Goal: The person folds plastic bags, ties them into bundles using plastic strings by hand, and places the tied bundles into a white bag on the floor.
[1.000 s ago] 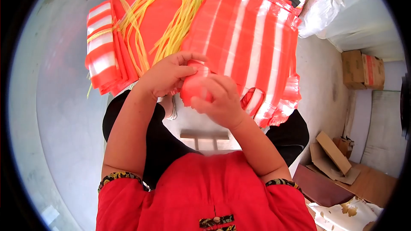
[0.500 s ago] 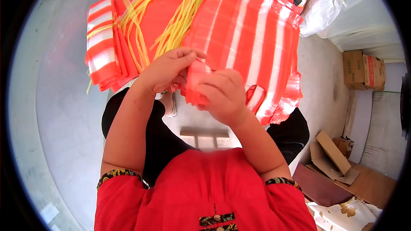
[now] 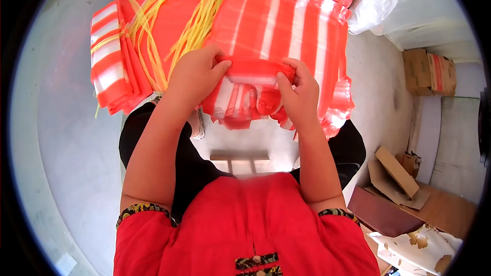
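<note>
A red-and-white striped plastic bag [image 3: 253, 70], folded into a narrow band, stretches between my two hands over the lap side of the stack. My left hand [image 3: 200, 74] pinches its left end, thumb on top. At the right end, my right hand [image 3: 300, 89] grips it between thumb and fingers. Beneath and beyond lies a stack of striped plastic bags [image 3: 279, 18], its near edges crumpled and hanging down. Yellow plastic strings [image 3: 204, 13] lie loose to the left of the stack. A folded bundle of striped bags [image 3: 110, 56], tied with yellow string, sits at far left.
Cardboard boxes [image 3: 428, 73] stand by the right wall. An opened carton [image 3: 396, 179] rests on a brown surface at lower right, near a flowered cloth [image 3: 417, 248]. A white plastic sack [image 3: 376, 0] is at upper right. Below is a wooden bar [image 3: 239, 155] between my legs.
My hands have moved apart, the right one going rightward and up. The bag piece, bunched between them before, is now held out as a flat horizontal band. The view has shifted slightly.
</note>
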Demonstrator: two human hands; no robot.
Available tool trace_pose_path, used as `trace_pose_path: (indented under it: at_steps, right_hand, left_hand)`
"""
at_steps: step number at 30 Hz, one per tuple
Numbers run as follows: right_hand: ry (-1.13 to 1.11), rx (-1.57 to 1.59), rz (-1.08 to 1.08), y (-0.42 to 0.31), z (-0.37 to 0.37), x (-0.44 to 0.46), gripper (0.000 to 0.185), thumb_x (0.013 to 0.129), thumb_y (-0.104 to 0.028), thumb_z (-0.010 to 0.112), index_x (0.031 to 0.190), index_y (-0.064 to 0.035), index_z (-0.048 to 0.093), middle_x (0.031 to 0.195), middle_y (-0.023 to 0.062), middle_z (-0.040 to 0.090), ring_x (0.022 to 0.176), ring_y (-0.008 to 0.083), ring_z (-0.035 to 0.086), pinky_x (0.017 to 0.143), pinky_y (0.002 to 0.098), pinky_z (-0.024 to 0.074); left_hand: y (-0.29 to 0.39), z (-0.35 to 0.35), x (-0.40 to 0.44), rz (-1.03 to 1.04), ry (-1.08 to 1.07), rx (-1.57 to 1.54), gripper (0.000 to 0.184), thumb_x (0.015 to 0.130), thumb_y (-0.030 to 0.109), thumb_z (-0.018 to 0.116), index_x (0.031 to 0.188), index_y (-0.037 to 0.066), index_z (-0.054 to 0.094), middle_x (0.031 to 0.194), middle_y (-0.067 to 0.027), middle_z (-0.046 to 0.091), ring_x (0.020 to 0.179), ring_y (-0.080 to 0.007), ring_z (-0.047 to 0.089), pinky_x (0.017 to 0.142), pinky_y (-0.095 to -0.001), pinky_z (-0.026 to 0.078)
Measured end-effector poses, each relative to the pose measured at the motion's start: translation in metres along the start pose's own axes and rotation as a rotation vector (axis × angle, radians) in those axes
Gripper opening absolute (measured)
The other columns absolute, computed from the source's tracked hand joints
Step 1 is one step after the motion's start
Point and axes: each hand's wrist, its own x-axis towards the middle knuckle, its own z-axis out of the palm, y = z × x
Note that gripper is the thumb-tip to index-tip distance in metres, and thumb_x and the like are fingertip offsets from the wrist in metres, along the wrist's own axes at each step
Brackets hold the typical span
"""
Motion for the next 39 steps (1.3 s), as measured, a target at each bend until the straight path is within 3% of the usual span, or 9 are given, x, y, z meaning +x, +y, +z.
trace_pose_path:
  at_steps: [3, 6, 9, 15, 18, 21, 28, 34, 39]
  right_hand:
    - [-0.039, 0.039, 0.145, 0.004, -0.005, 0.002, 0.035, 0.096, -0.013, 0.068, 0.129, -0.0023, 0.065, 0.12, 0.0176, 0.071, 0.106, 0.0286, 0.07, 0.092, 0.0379, 0.0551]
    - [-0.058, -0.038, 0.117, 0.019, -0.005, 0.005, 0.035, 0.096, -0.016, 0.068, 0.129, -0.0034, 0.066, 0.12, 0.0158, 0.072, 0.106, 0.0289, 0.071, 0.091, 0.0394, 0.0554]
    - [-0.067, -0.075, 0.101, 0.02, -0.003, 0.005, 0.033, 0.096, -0.017, 0.068, 0.127, -0.0048, 0.067, 0.121, 0.0144, 0.071, 0.106, 0.0317, 0.07, 0.091, 0.0409, 0.0557]
    - [-0.068, -0.258, 0.02, -0.001, -0.014, 0.002, 0.025, 0.094, -0.014, 0.068, 0.118, -0.0044, 0.068, 0.123, 0.0143, 0.067, 0.11, 0.0348, 0.066, 0.09, 0.044, 0.0555]
    - [0.057, -0.365, -0.253, 0.016, -0.031, -0.01, 0.023, 0.089, -0.008, 0.069, 0.112, -0.0046, 0.068, 0.126, 0.0144, 0.065, 0.114, 0.0373, 0.063, 0.094, 0.0462, 0.0542]
    - [-0.099, -0.508, -0.448, 0.021, -0.038, -0.03, 0.035, 0.078, 0.003, 0.076, 0.111, -0.0049, 0.068, 0.133, 0.0134, 0.062, 0.125, 0.0363, 0.059, 0.1, 0.0452, 0.0532]
    - [-0.015, -0.58, -0.694, 0.036, -0.01, -0.053, 0.02, 0.075, -0.001, 0.07, 0.095, -0.0055, 0.066, 0.14, 0.0137, 0.061, 0.132, 0.0371, 0.055, 0.102, 0.0497, 0.0509]
    - [0.028, -0.318, -0.496, 0.022, -0.026, -0.039, 0.013, 0.088, -0.007, 0.073, 0.1, -0.0045, 0.068, 0.137, 0.0142, 0.063, 0.128, 0.0366, 0.058, 0.1, 0.0477, 0.0523]
    - [0.023, -0.071, -0.302, 0.014, -0.026, -0.023, 0.013, 0.097, -0.009, 0.068, 0.109, -0.0047, 0.069, 0.136, 0.0144, 0.063, 0.125, 0.0318, 0.059, 0.101, 0.0447, 0.0517]
  left_hand:
    - [0.013, 0.005, 0.003, 0.006, 0.011, 0.241, 0.022, 0.096, 0.019, 0.072, 0.112, 0.005, 0.07, 0.092, -0.0164, 0.073, 0.087, -0.0354, 0.071, 0.077, -0.0422, 0.056]
    - [0.023, 0.013, 0.004, 0.06, 0.047, 0.405, 0.019, 0.094, 0.018, 0.071, 0.11, 0.007, 0.072, 0.099, -0.0147, 0.074, 0.095, -0.0372, 0.071, 0.08, -0.0447, 0.056]
    - [0.02, 0.031, 0.008, 0.358, 0.088, 0.34, 0.02, 0.089, 0.011, 0.071, 0.108, 0.008, 0.073, 0.109, -0.0122, 0.073, 0.102, -0.0342, 0.07, 0.084, -0.044, 0.057]
    - [0.028, 0.059, 0.01, 0.632, -0.125, 0.247, 0.028, 0.084, 0.001, 0.067, 0.111, 0.005, 0.074, 0.119, -0.0091, 0.07, 0.112, -0.031, 0.066, 0.094, -0.0421, 0.056]
    - [0.03, 0.06, 0.013, 0.626, -0.15, 0.247, 0.028, 0.084, 0.0, 0.066, 0.111, 0.004, 0.074, 0.12, -0.009, 0.07, 0.113, -0.0315, 0.065, 0.096, -0.042, 0.056]
    - [0.029, 0.06, 0.013, 0.639, -0.168, 0.221, 0.029, 0.083, -0.001, 0.066, 0.111, 0.004, 0.073, 0.122, -0.0097, 0.069, 0.114, -0.0325, 0.064, 0.098, -0.0418, 0.055]
    - [0.031, 0.053, 0.01, 0.646, -0.217, 0.191, 0.032, 0.079, -0.002, 0.069, 0.111, 0.003, 0.072, 0.128, -0.013, 0.065, 0.12, -0.0348, 0.061, 0.102, -0.0431, 0.053]
    - [0.038, 0.04, 0.003, 0.599, -0.327, 0.202, 0.042, 0.076, 0.005, 0.077, 0.118, 0.006, 0.073, 0.138, -0.013, 0.061, 0.125, -0.0357, 0.058, 0.107, -0.0447, 0.05]
    - [0.03, 0.056, 0.01, 0.579, -0.23, 0.151, 0.034, 0.08, 0.003, 0.073, 0.114, 0.003, 0.074, 0.133, -0.0134, 0.065, 0.123, -0.0357, 0.059, 0.106, -0.044, 0.05]
